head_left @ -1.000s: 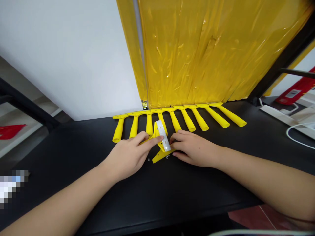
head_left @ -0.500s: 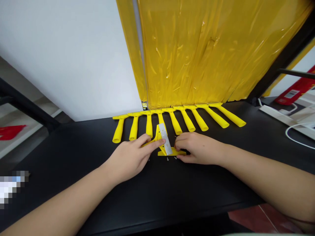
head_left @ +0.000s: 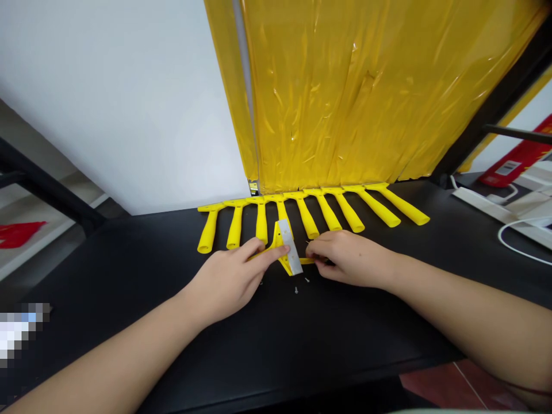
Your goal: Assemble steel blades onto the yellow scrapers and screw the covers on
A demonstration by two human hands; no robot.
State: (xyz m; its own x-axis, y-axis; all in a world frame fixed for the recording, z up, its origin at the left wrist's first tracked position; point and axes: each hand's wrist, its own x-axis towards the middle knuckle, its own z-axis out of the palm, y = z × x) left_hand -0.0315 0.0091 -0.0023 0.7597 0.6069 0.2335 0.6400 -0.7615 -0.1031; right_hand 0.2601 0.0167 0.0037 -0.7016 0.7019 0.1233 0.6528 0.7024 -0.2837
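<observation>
A yellow scraper [head_left: 278, 236] is in my left hand [head_left: 233, 276], which is closed round its handle. My left index finger presses on the flat metal blade [head_left: 290, 253] lying across the scraper's head. Just right of the blade, my right hand [head_left: 340, 256] has its fingers curled round a yellow strip [head_left: 307, 261], whose left end shows. A small thin bit, perhaps a screw, sticks out by the right fingertips. One small screw [head_left: 296, 290] and another screw [head_left: 307, 280] lie on the black table in front of the scraper.
Several yellow scraper handles [head_left: 331, 213] stand in a row along the back of the black table [head_left: 276, 345]. Behind them are a white panel [head_left: 129, 103] and yellow plastic sheeting [head_left: 336, 98]. A red packet [head_left: 513, 158] and a white cable [head_left: 502, 227] are at the right.
My right hand has closed on the yellow strip and lifted or turned it from where it lay. One screw has shifted towards me. My left hand keeps its hold on the scraper.
</observation>
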